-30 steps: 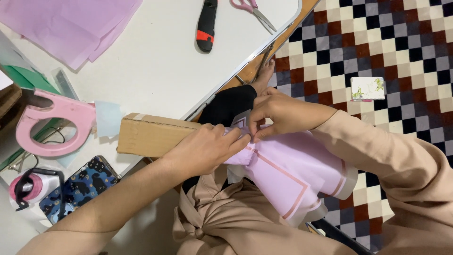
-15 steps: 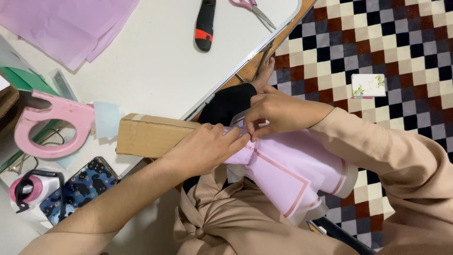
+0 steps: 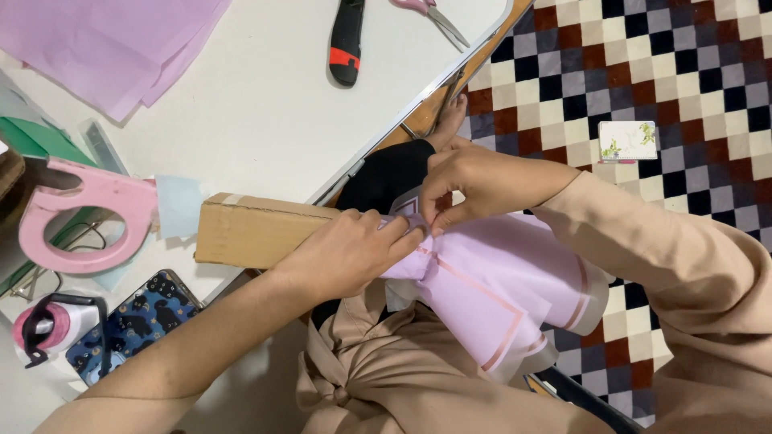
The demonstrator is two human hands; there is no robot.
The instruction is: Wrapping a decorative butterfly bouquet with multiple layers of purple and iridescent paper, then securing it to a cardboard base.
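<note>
Over my lap, both hands work on a lilac wrapping sheet (image 3: 498,289) with pink border lines, gathered around something I cannot see. My left hand (image 3: 350,253) grips the bunched neck of the sheet from the left. My right hand (image 3: 466,189) pinches the top of the same gather with thumb and fingertips, touching the left hand's fingers. The paper flares out wide toward the lower right. A long brown cardboard box (image 3: 257,229) lies just behind my left hand, half on the white table (image 3: 257,104).
On the table lie a stack of lilac sheets (image 3: 104,40), a black and red cutter (image 3: 346,40), pink-handled scissors (image 3: 426,12), a pink tape dispenser (image 3: 88,213), a patterned phone (image 3: 129,325) and a ribbon spool (image 3: 52,329). A small card (image 3: 627,141) rests on the checkered floor.
Almost nothing: both hands stay pinched on the gather and have tightened it slightly; the view shifted a little.
</note>
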